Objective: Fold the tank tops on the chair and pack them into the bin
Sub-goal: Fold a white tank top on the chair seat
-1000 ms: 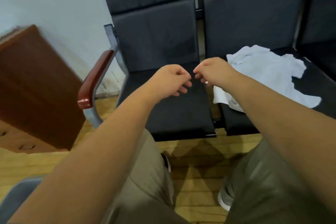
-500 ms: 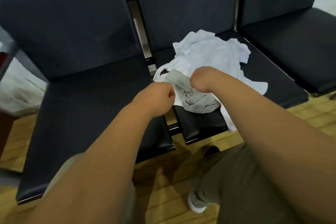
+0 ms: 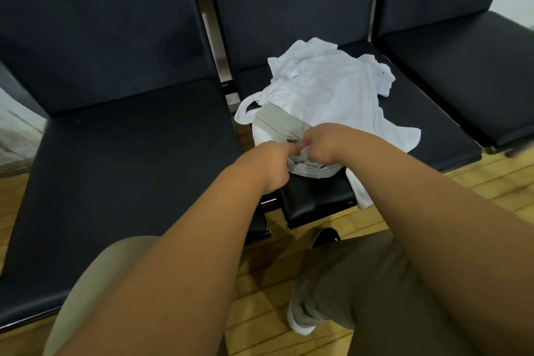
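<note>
Task barely started: nothing folded, no bin in view; the grey tank top (image 3: pixel 277 124) lies crumpled on the white tank tops (image 3: pixel 326 89), all heaped on the middle chair seat (image 3: pixel 318 199) near its front edge. The left hand (image 3: pixel 268 165) and right hand (image 3: pixel 323 143) sit almost knuckle to knuckle, fingers curled and pinching the grey fabric; first pick-up looks under way, all folding and packing left. Half a second earlier both fists hover apart, just short of the grey top; now they are on it and closer together; pile unmoved.
</note>
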A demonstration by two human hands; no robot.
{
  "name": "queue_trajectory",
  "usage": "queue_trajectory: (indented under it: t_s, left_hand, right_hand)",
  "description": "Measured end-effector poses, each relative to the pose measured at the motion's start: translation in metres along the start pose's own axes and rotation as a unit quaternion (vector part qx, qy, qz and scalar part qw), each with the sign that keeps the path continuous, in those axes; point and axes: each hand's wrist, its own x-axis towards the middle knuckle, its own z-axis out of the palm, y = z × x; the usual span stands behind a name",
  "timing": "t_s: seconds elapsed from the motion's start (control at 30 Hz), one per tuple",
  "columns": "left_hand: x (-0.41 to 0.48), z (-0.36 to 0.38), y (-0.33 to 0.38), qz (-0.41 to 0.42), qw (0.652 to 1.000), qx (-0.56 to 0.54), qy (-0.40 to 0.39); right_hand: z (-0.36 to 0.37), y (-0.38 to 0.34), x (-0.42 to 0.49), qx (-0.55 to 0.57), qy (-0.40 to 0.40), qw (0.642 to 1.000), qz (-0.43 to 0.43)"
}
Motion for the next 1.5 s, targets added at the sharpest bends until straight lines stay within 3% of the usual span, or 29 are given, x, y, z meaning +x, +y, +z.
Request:
queue_trajectory:
  t_s: [0.13,0.3,0.4,0.53,0.63,0.7,0.83,0.9,1.0,1.07,1.23,1.37,1.5]
  left_hand:
    - [0.0,0.004,0.001,0.004,1.0,0.026,-0.004]
    - [-0.002,0.008,0.001,-0.001,0.999,0.053,-0.005]
    - [-0.003,0.007,0.001,0.006,0.998,0.057,0.006]
    - [-0.005,0.007,0.002,0.016,0.998,0.06,0.011]
    - [-0.008,0.003,0.007,0.022,0.998,0.066,0.011]
    - [-0.009,0.0,0.008,0.019,0.997,0.068,0.012]
    - [-0.011,-0.009,0.01,0.009,0.998,0.058,0.029]
    - [-0.013,-0.015,0.012,-0.004,0.998,0.044,0.043]
    - [-0.011,-0.02,0.014,-0.025,0.996,0.017,0.082]
    - [-0.008,-0.021,0.015,-0.029,0.991,-0.028,0.124]
    - [-0.003,-0.03,0.022,-0.022,0.949,-0.185,0.255]
    - [0.0,-0.039,0.018,-0.002,0.941,-0.208,0.268]
    - [-0.012,-0.053,0.015,-0.043,0.915,-0.28,0.288]
  right_hand:
    - [-0.009,0.02,0.0,0.075,0.093,0.993,0.018]
    - [0.015,0.027,0.0,0.076,0.046,0.996,0.023]
    - [0.016,0.025,0.0,0.094,0.098,0.99,0.031]
    - [0.011,0.034,0.003,0.112,0.18,0.966,0.149]
    - [0.015,0.047,0.006,0.127,0.133,0.953,0.241]
    - [0.017,0.055,0.012,0.119,0.096,0.957,0.248]
    - [0.007,0.065,0.009,0.108,0.104,0.965,0.217]
    - [-0.002,0.067,-0.002,0.153,0.171,0.956,0.183]
    - [-0.016,0.065,-0.021,0.308,0.298,0.899,0.09]
    - [-0.026,0.056,-0.033,0.379,0.333,0.863,0.036]
    - [-0.042,0.024,-0.059,0.475,0.262,0.837,-0.074]
    - [-0.045,0.006,-0.079,0.495,0.203,0.834,-0.136]
    - [-0.051,0.006,-0.086,0.568,0.215,0.781,-0.143]
